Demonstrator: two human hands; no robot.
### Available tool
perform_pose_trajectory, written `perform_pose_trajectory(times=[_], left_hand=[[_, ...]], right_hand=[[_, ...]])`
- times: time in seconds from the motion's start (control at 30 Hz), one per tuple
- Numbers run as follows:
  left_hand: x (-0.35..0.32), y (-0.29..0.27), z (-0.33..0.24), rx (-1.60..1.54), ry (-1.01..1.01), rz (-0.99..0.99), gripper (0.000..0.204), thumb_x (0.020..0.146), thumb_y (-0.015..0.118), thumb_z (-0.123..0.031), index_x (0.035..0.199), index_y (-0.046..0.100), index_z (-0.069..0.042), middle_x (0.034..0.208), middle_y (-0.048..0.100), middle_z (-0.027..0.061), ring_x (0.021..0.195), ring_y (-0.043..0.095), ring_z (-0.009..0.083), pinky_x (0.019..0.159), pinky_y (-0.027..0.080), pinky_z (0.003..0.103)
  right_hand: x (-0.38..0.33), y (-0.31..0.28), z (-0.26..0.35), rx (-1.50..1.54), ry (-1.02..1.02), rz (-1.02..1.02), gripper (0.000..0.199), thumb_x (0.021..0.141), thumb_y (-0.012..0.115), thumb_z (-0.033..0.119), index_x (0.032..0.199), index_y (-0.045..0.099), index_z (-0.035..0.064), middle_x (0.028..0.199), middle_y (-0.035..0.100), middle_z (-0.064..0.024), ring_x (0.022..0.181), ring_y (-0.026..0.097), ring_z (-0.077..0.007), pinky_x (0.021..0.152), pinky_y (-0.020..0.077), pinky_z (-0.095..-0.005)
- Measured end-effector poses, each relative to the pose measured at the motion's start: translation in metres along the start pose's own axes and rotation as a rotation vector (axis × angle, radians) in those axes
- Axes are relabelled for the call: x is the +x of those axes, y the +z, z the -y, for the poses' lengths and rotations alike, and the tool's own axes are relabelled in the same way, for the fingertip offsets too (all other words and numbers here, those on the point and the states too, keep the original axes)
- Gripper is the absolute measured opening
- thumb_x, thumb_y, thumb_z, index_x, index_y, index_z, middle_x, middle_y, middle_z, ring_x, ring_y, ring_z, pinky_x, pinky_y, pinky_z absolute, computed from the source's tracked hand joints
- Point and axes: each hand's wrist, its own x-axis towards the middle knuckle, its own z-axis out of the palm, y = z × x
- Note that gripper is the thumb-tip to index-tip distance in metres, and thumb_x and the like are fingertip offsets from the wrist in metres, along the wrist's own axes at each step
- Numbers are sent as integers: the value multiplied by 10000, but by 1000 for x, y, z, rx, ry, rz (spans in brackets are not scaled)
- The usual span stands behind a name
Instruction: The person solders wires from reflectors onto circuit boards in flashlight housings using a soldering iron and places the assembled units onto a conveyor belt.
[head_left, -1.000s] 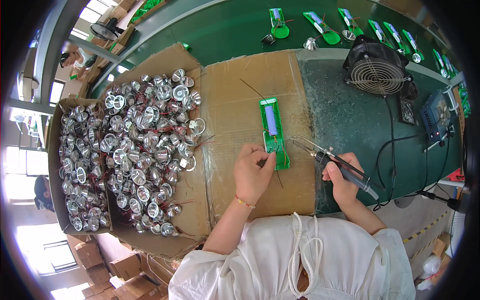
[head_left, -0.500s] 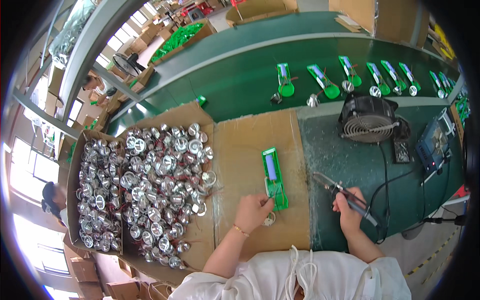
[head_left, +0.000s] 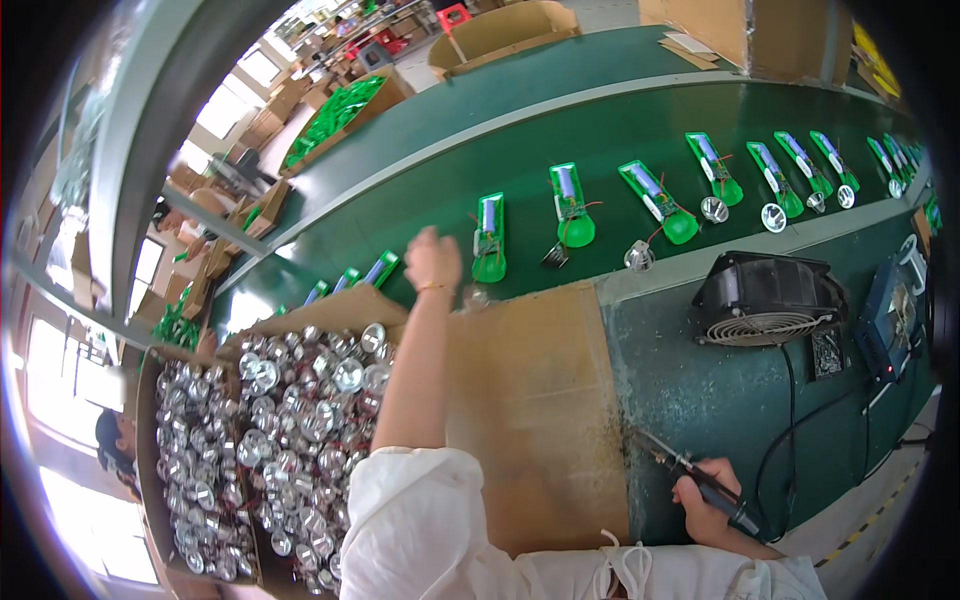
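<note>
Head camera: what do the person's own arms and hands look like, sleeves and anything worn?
Both hands are bare, no gloves. The left hand has a thin gold-coloured bracelet at the wrist, and that forearm is uncovered up to a loose white short sleeve. The right hand shows nothing worn; white fabric covers the arm behind it.

- A single head-worn fisheye view looks down and forward from above the person's shoulders.
- It sits close over the cardboard-covered tabletop (head_left: 530,400) and faces across to the green conveyor belt (head_left: 600,130) beyond.
- Straight edges bow toward the dark round rim.
- The person's forearms enter from the lower edge.
</note>
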Motion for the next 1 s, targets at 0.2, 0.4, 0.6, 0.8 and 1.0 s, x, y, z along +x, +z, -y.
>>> perform_pose_trajectory(times=[0.2, 0.4, 0.6, 0.8, 1.0], left_hand=[[40, 15, 69, 854, -327, 226, 399, 898, 379, -217, 1282, 365, -111, 1300, 366, 146, 1247, 291, 312, 957, 237, 576], [47, 0, 56, 665, 36, 240, 303, 879, 382, -161, 1168, 445, -94, 1091, 479, 133, 989, 551, 290, 846, 412, 454], [15, -60, -22, 203, 557, -174, 531, 762, 538, -13, 1255, 351, -73, 1026, 447, 155, 919, 522, 322, 742, 464, 387], [-91, -166, -55, 63, 655, 176, 416, 725, 612, -200, 1094, 503, -41, 818, 522, 165, 761, 558, 344, 642, 454, 423], [-234, -127, -23, -184, 399, 386, 334, 654, 633, -285, 872, 607, -33, 765, 583, 179, 710, 579, 351, 632, 462, 424]], right_hand=[[4, 4, -2, 11, 57, -27, 216, 734, 657, 40, 847, 475, 25, 685, 587, -96, 558, 575, -123, 499, 449, -243], [3, -1, -3, 19, -61, -50, 207, 722, 677, 55, 843, 511, 26, 669, 589, -66, 525, 535, -91, 479, 411, -228], [0, 3, 1, -30, 37, -99, 157, 725, 680, 84, 798, 553, 28, 607, 583, -27, 550, 540, -54, 496, 419, -201], [4, 8, 7, 208, 96, -70, 148, 765, 637, 71, 824, 508, 25, 648, 582, -44, 546, 539, -69, 499, 434, -213], [10, 7, 9, 181, 78, -78, 146, 784, 603, 83, 840, 491, 10, 646, 562, -75, 521, 526, -97, 490, 432, -226]])
